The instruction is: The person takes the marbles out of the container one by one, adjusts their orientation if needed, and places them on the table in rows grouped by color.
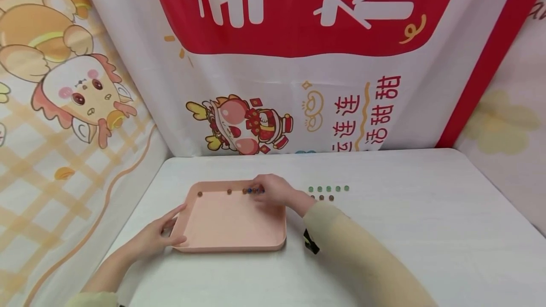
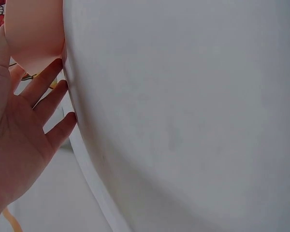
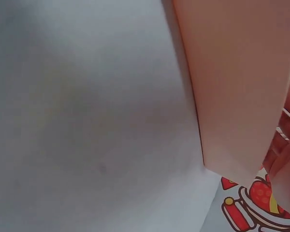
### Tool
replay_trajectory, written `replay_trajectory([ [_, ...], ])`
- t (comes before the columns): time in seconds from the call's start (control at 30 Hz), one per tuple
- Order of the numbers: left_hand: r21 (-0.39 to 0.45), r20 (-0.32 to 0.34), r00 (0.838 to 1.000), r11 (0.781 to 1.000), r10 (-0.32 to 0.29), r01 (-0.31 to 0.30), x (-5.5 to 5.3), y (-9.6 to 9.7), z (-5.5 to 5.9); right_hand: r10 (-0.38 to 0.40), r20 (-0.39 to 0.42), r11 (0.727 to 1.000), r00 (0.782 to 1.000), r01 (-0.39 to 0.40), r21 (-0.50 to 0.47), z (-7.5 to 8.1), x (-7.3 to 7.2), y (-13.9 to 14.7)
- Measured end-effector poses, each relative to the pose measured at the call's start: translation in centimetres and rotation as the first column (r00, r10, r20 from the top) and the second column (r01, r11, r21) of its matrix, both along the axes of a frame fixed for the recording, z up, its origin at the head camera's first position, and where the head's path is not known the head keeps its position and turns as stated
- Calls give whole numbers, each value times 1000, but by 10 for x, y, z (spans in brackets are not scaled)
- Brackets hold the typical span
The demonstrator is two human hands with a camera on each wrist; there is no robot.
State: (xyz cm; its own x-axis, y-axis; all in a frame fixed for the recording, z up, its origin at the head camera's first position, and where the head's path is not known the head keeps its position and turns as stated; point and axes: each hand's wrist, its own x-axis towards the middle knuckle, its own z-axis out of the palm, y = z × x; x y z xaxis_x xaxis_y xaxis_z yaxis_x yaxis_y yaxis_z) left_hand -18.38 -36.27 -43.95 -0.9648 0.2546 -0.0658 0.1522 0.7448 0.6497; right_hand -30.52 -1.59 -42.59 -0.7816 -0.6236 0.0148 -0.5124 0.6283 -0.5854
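Note:
A shallow pink tray [image 1: 230,221] lies on the white table. Brown marbles, among them one brown marble [image 1: 199,194] at the far left corner, line its far wall with a blue marble [image 1: 250,191]. My right hand [image 1: 270,191] reaches over the far right part of the tray, its fingers down at this row; I cannot tell whether they pinch a marble. In the right wrist view the tray wall partly hides the fingers. My left hand [image 1: 158,233] touches the tray's left side, thumb at the near left corner, other fingers stretched out along the wall.
Right of the tray, green marbles [image 1: 328,189] stand in a row on the table [image 1: 405,231]. In front of them is a shorter row of brown marbles [image 1: 331,198], partly hidden by my right forearm. A printed cloth [image 1: 290,79] hangs behind the table.

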Motion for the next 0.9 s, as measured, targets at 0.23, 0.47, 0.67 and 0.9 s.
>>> replay_trajectory([
  [0.23,18,1,1000,1000,-6,6,-1,-2,-1,-15,-9,997,1000,16,69,-7,-2,-10],
  [0.47,28,3,1000,1000,-14,14,-2,-3,-2,-34,-50,992,998,40,119,-12,-3,-12],
  [0.67,26,-5,1000,1000,-15,15,-3,-4,-3,-40,-68,993,997,47,109,-15,-4,-11],
  [0.9,24,-2,1000,1000,-11,11,-3,-4,-3,-59,-83,993,995,67,93,-20,-4,-11],
])
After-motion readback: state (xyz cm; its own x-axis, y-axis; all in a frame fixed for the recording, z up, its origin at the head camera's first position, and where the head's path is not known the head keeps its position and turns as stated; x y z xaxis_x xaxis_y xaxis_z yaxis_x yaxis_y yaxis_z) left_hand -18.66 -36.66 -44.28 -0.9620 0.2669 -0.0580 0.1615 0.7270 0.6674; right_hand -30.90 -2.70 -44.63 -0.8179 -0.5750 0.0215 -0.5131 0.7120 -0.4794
